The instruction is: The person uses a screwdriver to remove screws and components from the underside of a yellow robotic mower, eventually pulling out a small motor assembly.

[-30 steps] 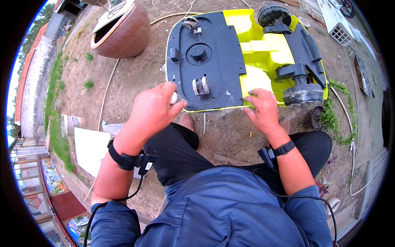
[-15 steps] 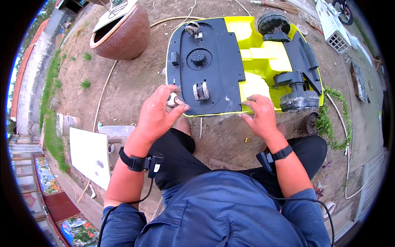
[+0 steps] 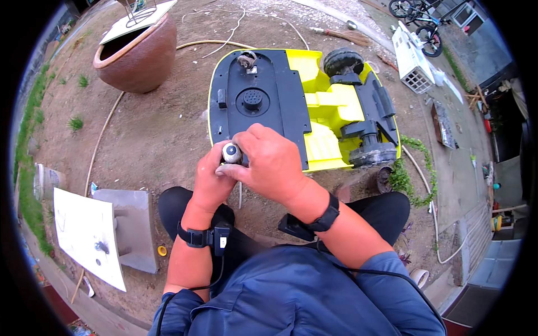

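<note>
Close together in front of me, my left hand (image 3: pixel 210 178) and my right hand (image 3: pixel 270 161) both close around a small round white thing (image 3: pixel 231 151) with a dark centre; its kind is unclear. Just beyond them lies an overturned yellow ride-on toy car (image 3: pixel 330 154). Its dark base plate (image 3: pixel 274 75) carries a small caster wheel (image 3: pixel 246 60) on the far side and a round perforated knob (image 3: pixel 253 99) in the middle. My hands cover the base's near edge and hide the nearer caster. Two dirty black wheels (image 3: pixel 343 60) sit at the car's right end.
A large brown clay pot (image 3: pixel 140 61) with a board on top stands at the far left. White and grey panels (image 3: pixel 87 238) lean at the near left. A potted vine (image 3: pixel 414 168) and a hose (image 3: pixel 454 260) are at the right; a broom (image 3: pixel 344 35) lies behind the car.
My right hand has left the car's near edge and moved left to meet my left hand at the small white thing. The view has shifted, putting the car lower and further left.
</note>
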The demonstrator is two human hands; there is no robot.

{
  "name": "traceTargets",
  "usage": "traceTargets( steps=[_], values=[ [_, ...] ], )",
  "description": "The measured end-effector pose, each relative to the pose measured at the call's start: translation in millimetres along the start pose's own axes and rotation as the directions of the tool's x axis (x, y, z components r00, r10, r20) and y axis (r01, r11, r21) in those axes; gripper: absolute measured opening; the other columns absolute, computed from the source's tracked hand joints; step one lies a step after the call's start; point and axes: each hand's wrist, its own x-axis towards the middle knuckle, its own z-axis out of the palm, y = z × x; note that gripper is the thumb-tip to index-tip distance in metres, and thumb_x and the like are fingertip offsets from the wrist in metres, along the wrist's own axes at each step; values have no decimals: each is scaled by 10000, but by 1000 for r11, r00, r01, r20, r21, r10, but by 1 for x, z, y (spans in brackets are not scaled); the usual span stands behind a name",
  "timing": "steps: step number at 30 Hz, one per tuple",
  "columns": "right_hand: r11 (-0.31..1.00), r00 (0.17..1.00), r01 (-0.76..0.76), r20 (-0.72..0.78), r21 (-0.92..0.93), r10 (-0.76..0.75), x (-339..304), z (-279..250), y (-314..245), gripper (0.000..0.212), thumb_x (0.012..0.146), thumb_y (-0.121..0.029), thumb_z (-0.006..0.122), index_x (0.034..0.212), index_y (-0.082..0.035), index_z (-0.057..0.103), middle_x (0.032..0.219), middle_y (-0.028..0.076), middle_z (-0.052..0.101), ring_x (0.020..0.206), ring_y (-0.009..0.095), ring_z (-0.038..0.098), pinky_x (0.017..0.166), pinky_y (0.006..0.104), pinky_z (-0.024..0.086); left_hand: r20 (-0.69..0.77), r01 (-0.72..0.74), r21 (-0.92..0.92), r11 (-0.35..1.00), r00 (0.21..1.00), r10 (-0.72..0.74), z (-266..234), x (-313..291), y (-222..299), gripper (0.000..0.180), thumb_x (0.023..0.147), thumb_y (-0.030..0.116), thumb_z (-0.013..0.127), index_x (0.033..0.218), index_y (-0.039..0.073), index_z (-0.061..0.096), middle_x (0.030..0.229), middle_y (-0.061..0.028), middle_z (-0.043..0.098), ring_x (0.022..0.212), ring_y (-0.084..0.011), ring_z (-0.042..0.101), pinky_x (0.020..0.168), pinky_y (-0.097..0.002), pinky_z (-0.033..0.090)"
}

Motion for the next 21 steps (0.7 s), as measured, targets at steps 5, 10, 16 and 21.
traceTargets(
  steps=[5,10,16,21],
  values=[
    [997,999,33,-2,-64,-33,1,11,-7,386,711,-297,909,957,-94,692,856,71,601,773,297,649,647,407,543,78,64,-122,991,995,-55,-3,-4,-13,424,825,-8,778,1230,38,662,1049,-159,737,944,-298,736,829,-379,569],
    [997,997,42,69,66,-46,0,5,-6,368,761,-154,861,1089,-61,721,975,93,676,865,309,686,718,397,572,202,100,-235,967,978,-52,-15,-5,-7,455,844,2,746,1285,20,637,1115,-203,720,1023,-343,729,887,-398,561],
    [979,977,96,169,179,-127,3,-4,0,407,802,-63,793,1203,-61,726,1099,128,714,992,329,712,825,407,594,224,89,-127,988,973,-59,-15,-7,-17,397,842,25,760,1220,5,642,1052,-233,716,986,-429,705,840,-426,566],
    [995,991,32,124,94,-44,11,-5,-9,419,757,-133,842,1158,-66,737,1055,120,687,976,317,694,809,409,587,99,72,-54,996,993,-67,-8,-5,-20,314,813,48,817,1070,20,640,916,-182,720,862,-367,720,747,-417,560]
  ],
)
